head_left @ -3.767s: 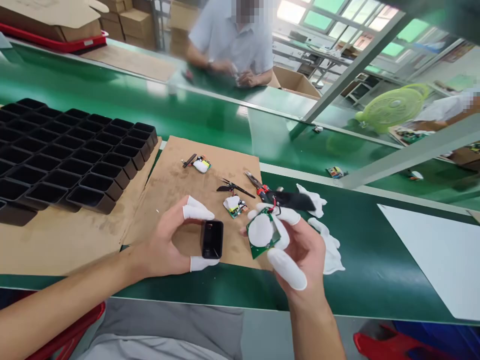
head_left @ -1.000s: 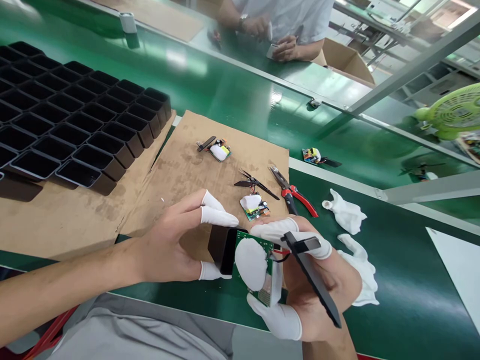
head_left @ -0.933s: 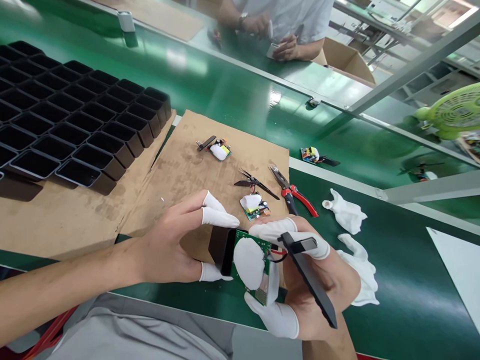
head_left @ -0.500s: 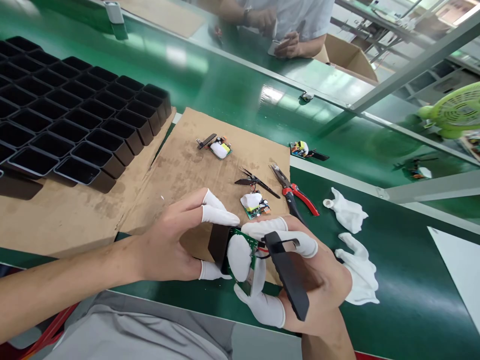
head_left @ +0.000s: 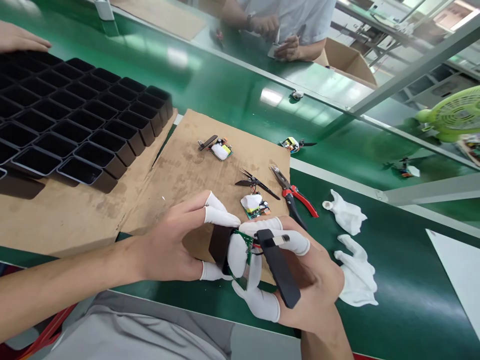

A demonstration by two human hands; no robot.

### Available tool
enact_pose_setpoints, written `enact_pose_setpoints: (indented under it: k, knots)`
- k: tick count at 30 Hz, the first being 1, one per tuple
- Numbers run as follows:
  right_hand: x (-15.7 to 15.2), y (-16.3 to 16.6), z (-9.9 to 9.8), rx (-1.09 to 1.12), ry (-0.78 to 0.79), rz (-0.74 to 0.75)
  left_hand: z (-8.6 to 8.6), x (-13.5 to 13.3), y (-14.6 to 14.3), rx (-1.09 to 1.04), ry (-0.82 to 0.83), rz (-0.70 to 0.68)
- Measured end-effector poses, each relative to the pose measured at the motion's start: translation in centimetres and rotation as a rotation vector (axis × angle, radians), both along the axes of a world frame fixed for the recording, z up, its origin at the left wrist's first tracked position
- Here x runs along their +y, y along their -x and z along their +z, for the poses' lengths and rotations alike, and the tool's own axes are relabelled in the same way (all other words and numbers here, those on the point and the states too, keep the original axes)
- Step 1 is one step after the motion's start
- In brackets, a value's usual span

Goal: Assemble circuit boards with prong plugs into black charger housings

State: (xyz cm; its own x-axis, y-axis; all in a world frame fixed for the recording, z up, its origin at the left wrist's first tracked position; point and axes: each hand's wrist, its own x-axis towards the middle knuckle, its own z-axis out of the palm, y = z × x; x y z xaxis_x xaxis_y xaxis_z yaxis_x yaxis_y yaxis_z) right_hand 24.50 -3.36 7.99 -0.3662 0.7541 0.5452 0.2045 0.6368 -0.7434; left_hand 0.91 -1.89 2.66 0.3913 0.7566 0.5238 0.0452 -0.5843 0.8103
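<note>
My left hand (head_left: 176, 245) pinches a small black housing (head_left: 218, 243) between capped thumb and fingers. My right hand (head_left: 300, 280) grips a green circuit board (head_left: 245, 252) with a white pad on it, its edge pushed partway into the housing's open mouth. A flat black plate (head_left: 278, 267), joined to the board by red and black wires, lies across my right palm. White finger cots cover fingertips of both hands. Both hands hover just above the near edge of the brown cardboard sheet (head_left: 187, 170).
On the cardboard lie two more board assemblies (head_left: 219, 148) (head_left: 254, 205), black tweezers (head_left: 255, 182) and red-handled pliers (head_left: 294, 196). A black cell tray (head_left: 75, 125) sits left, another person's hand (head_left: 18, 40) at its far edge. White gloves (head_left: 354, 250) lie right. A person works across the belt.
The board has slid further left into the housing and my right hand has closed in on my left. A board on the belt moved left. Another person's hand appeared at the tray.
</note>
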Motion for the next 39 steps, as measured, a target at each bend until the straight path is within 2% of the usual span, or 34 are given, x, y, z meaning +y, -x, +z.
enact_pose_setpoints:
  k: [13,18,22,28,30,35,39]
  knots:
    - [-0.2,-0.7,-0.7,-0.099,0.067,0.017,0.4,0.1,-0.1,-0.020,0.020,-0.010]
    - [0.1,-1.0,-1.0,-0.124,0.040,0.014,0.4,0.1,-0.1,-0.028,0.038,-0.030]
    - [0.5,-0.9,-1.4,-0.162,-0.048,-0.006,0.5,0.2,-0.2,-0.057,0.078,-0.031]
    - [0.9,-0.5,-2.3,-0.260,-0.356,-0.158,-0.4,0.4,-1.2,-0.292,0.339,-0.111]
    - [0.8,-0.2,-2.2,-0.242,-0.391,-0.192,-0.8,0.6,-1.3,-0.349,0.363,-0.096]
    - [-0.8,0.8,-0.9,-0.192,-0.127,-0.185,0.0,0.6,-0.6,-0.323,0.282,-0.098]
    - [-3.0,1.9,-0.9,-0.118,0.058,-0.158,1.6,-1.4,0.7,-0.158,0.185,-0.078]
